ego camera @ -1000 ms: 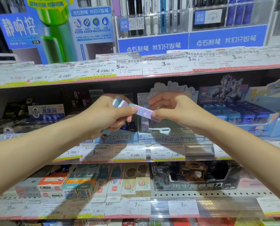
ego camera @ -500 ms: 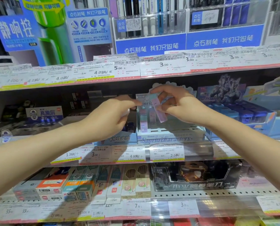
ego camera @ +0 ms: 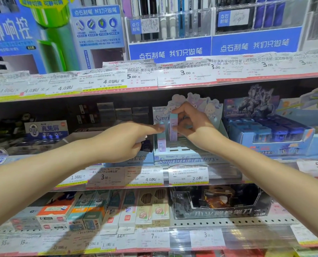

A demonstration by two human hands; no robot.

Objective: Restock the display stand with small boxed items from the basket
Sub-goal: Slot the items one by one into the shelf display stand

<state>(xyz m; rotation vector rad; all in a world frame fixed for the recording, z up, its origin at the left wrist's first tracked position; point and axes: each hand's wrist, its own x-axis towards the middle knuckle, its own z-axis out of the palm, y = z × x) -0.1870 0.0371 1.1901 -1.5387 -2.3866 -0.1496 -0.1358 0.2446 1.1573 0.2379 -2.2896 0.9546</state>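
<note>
While the right hand [ego camera: 193,125] pinches an upright box [ego camera: 173,127], the curled left hand [ego camera: 124,141] fingertips another box [ego camera: 161,138].

Middle shelf [ego camera: 224,175], stocked
Display stand [ego camera: 184,158] sits between blue carton [ego camera: 276,138] and white box [ego camera: 47,128]; price tags [ego camera: 147,178] along the edge.

Both arms reach forward. The left hand [ego camera: 121,140] points with its index finger; the right hand [ego camera: 193,123] pinches with curled fingers.
</note>
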